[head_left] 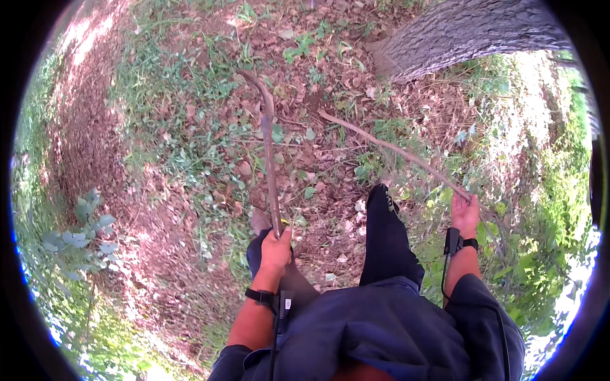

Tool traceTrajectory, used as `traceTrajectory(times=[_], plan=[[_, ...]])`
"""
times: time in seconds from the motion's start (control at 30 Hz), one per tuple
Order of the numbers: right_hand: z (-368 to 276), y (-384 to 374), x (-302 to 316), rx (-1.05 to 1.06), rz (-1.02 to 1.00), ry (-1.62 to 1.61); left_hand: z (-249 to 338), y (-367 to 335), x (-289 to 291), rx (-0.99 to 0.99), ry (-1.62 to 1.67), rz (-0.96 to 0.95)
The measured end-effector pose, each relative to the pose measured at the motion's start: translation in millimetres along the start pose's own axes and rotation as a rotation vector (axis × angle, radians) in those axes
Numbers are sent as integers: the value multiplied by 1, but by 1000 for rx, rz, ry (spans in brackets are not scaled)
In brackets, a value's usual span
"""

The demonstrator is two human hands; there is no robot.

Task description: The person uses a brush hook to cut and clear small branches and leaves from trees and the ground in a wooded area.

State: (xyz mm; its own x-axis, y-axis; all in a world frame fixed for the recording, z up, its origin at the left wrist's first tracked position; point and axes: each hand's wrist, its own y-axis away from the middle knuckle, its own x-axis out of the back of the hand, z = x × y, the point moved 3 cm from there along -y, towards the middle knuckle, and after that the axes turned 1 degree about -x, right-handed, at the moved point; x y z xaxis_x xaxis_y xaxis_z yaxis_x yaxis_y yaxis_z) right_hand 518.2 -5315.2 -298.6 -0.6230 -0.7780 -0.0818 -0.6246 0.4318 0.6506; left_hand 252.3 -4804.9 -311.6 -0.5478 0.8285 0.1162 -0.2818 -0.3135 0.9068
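Outdoors, seen from above — the left hand (275, 249), low in the centre of the frame, has its fingers wrapped tight round the lower end of a curved stick (268, 146) rising toward upper centre. At right, the right hand (464, 214) grips the near end of a thinner straight branch (394, 149) slanting up-left. Beneath lies leaf-strewn ground (190, 190); a tree trunk (464, 32) crosses the upper right.

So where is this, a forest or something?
Probably a wood or a shady park. There's a big tree trunk, dry leaves and weeds on bare ground, and both hands hold sticks: left hand, right hand.
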Motion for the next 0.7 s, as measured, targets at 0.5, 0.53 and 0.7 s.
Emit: traceTrajectory(times=[0.5, 0.53, 0.7], plan=[[116, 153, -8, -123, 199, -185, 184, 25, 228, -360, -572, 129], [121, 153, -5, -137, 202, -228, 196, 25, 219, -328, -562, 107], [136, 143, 3, -118, 256, -411, 281, 27, 171, -383, -856, 99]])
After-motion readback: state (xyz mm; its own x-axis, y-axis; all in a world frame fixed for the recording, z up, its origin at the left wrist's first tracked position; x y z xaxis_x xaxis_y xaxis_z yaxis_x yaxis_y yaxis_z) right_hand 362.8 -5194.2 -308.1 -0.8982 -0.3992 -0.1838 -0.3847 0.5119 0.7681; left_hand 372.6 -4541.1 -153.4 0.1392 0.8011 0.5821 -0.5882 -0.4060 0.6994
